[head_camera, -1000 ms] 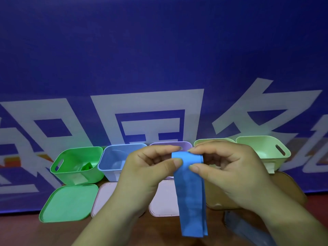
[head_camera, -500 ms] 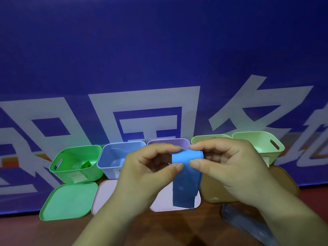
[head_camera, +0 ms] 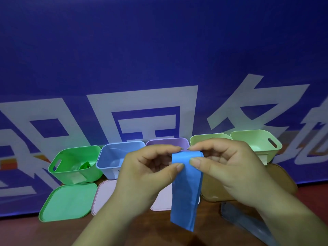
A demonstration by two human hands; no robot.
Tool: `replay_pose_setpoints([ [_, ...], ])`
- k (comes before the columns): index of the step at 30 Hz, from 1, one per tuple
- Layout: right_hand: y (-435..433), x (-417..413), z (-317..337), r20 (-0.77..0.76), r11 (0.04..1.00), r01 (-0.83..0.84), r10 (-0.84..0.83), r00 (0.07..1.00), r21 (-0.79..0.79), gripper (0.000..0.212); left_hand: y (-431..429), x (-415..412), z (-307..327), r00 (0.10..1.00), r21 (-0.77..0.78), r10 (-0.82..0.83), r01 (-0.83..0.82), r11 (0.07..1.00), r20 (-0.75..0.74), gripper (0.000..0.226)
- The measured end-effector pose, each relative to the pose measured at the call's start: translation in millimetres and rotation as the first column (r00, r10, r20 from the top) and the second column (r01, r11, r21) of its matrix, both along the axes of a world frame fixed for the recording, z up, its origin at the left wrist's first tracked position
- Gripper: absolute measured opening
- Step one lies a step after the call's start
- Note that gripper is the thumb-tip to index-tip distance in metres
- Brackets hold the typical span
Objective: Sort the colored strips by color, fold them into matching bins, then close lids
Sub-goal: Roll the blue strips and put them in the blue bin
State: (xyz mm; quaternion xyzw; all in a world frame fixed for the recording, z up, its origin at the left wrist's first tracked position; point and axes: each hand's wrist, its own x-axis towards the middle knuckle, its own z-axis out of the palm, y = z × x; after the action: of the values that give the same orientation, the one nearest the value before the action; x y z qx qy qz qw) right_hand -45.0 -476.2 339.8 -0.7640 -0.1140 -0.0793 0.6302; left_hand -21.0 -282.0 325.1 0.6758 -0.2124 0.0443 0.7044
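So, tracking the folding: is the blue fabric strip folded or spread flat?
Folded: the blue fabric strip is doubled over at its top edge, pinched there by the left hand and the right hand, and hangs down.

Cropped white chars on blue banner (head_camera: 159, 50), illegible

Staged demo stand
A blue banner (head_camera: 159, 50) with big white characters backs a brown table (head_camera: 26, 233) holding pastel bins (head_camera: 94, 167).

The blue bin (head_camera: 108, 170) is open from above, flanked closely by the green bin (head_camera: 67, 174) and purple bin (head_camera: 166, 142)
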Motion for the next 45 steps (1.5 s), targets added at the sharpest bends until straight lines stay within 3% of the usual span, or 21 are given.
replay_pose_setpoints([
  [6,0.2,-1.7,-3.2,0.030,1.000,-0.004,0.003,1.000,0.009,0.032,-1.3,0.6,1.4,0.997,0.000,0.065,-0.065,0.998,-0.040,0.031],
  [11,0.4,-2.2,-3.3,0.133,0.997,0.053,-0.044,0.990,-0.060,0.034,-2.5,2.2,3.4,0.996,-0.007,0.059,-0.060,0.998,-0.065,0.029],
  [18,-2.3,-2.2,-2.3,0.145,0.997,0.061,-0.054,0.988,-0.045,0.036,-6.1,2.5,5.9,0.995,-0.005,0.034,-0.035,0.999,-0.097,0.028],
  [27,-6.0,3.7,-0.2,0.059,0.995,0.026,-0.032,0.998,0.091,0.029,-7.0,5.4,10.0,0.999,-0.002,-0.043,0.043,0.999,-0.009,0.030],
  [35,-4.6,9.7,-0.9,-0.018,0.981,0.012,-0.009,1.000,0.191,0.029,-5.7,9.5,5.3,0.999,0.044,0.026,-0.027,0.999,0.033,0.034],
  [40,-1.8,12.1,-4.0,-0.084,0.981,0.018,-0.001,0.996,0.195,0.038,-6.5,11.3,5.9,0.997,0.073,0.068,-0.070,0.995,0.024,0.039],
  [45,-0.8,13.9,-4.2,-0.112,0.981,-0.004,0.026,0.993,0.194,0.033,-3.7,15.1,4.2,0.996,0.090,0.083,-0.085,0.992,0.032,0.037],
])
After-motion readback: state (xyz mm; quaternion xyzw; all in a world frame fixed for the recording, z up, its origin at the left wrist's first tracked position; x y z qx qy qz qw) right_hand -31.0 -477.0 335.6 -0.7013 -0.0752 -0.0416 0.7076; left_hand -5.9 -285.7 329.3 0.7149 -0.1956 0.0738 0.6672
